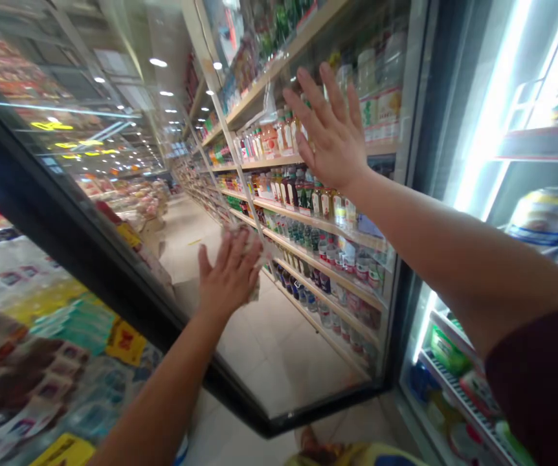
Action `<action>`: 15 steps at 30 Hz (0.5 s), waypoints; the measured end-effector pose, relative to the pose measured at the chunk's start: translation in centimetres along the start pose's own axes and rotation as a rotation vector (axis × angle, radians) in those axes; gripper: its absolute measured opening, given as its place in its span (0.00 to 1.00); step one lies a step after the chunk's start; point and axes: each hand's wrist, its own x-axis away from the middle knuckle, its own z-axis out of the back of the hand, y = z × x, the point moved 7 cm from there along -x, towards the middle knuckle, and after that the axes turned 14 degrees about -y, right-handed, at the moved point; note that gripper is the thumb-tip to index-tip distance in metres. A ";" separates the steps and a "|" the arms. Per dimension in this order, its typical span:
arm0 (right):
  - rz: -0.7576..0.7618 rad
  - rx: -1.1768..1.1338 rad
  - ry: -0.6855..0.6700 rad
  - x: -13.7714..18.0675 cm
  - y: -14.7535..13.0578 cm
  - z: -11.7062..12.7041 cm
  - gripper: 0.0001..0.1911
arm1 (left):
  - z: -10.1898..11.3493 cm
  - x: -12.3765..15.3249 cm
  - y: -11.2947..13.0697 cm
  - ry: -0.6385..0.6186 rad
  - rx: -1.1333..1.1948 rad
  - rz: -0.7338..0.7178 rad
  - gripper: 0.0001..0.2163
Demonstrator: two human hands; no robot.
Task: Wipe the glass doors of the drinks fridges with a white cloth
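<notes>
Right of the slanting black door frame (89, 246), the left hand (225, 275) spreads unclenched over a crumpled whitish cloth (255, 291) at the clear glass pane (303, 366). The cloth lies beyond its fingers, peeking out above and rightward (its long axis is too hidden to tell). Higher and farther right, apart from the cloth, the right hand (334, 139) splays bare and released toward the pane, left of the white-lit refrigerator shelf (541, 144).

A glass door (283, 388) standing open before us bars the way forward for our left hand (229, 275) and right hand (330, 136), its dark frame (65, 204) rising between us and packaged goods (79, 323). At right, a gap below our right forearm (454, 252) opens onto the lit cooler's lower shelves (476, 388).
</notes>
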 end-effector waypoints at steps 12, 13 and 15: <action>-0.003 0.033 0.000 0.4 0.0 0.4 0.30 | -1.2 0.1 -1.0 -0.150 0.186 0.121 0.24; 0.003 0.020 0.006 0.4 0.0 0.4 0.31 | -0.2 -0.5 -2.2 -0.108 0.171 0.168 0.25; 0.017 -0.006 0.008 0.3 0.1 0.3 0.32 | 1.9 -1.6 -4.4 -0.015 0.133 0.303 0.28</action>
